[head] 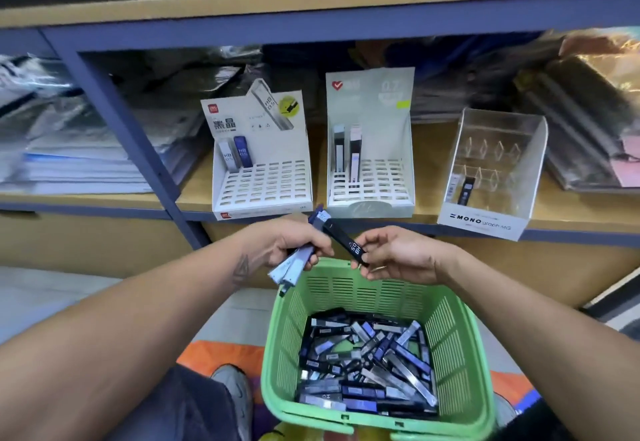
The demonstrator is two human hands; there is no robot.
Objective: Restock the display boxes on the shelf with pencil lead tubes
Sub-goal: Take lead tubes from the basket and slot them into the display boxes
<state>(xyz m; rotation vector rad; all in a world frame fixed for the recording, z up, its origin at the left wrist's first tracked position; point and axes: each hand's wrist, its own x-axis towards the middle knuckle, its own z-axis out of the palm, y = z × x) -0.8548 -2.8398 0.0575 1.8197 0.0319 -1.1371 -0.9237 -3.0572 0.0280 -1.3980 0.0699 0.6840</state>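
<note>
**Both hands hold lead tubes above the green basket**

The person stands in front of a shelf (346, 213) with three display boxes on it. The left hand (300, 245) is closed around a bunch of tubes (294, 264); their pale and blue ends stick out below the fist and also above it, toward the shelf edge. The right hand (398, 257) pinches one black tube (346, 243) between the thumb and the fingers. This tube is tilted, its upper end is near the tubes of the left hand, and the white print "HB 0.5" is readable on it. The other fingers of the right hand are loosely curled.

Under both hands is a green basket (284, 336) with slotted walls. Many loose tubes (367, 364) lie in a heap on its bottom, black, blue and clear ones mixed.

On the shelf, the left box (263, 191) is white with a grid of slots, and two tubes stand in its back left corner, one clear and one blue. The middle box (370, 194) has also a grid, and two tall tubes stand at its left side. The right box (485, 222) is of clear plastic with the word "MONO" on the front, and one black tube stands near its front left. Beside the boxes and behind them lie stacks of goods packed in plastic (86, 149).
</note>
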